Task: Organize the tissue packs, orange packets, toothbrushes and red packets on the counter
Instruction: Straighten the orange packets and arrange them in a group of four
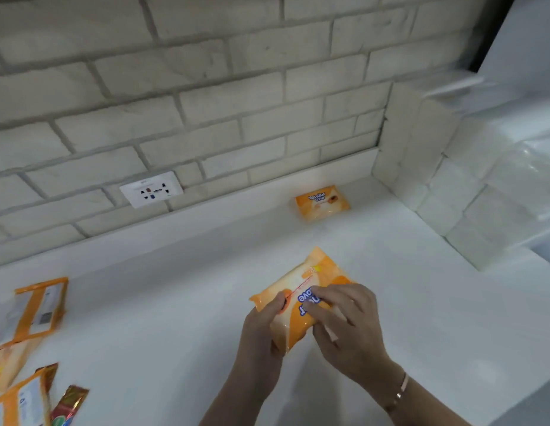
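Note:
An orange packet point(301, 287) with blue lettering is held above the white counter point(175, 318) near the centre. My left hand point(261, 333) grips its lower left edge and my right hand point(347, 324) grips its right side. A second orange packet point(321, 202) lies flat at the back of the counter by the wall. At the left edge lie more orange packets point(37, 309), some face down, and a red packet point(69, 407) at the bottom left.
A tiled brick wall runs behind the counter, with a white power socket point(151, 189) low on it. A tiled corner block point(452, 186) juts out at the right. My right wrist wears a thin bracelet point(401, 392).

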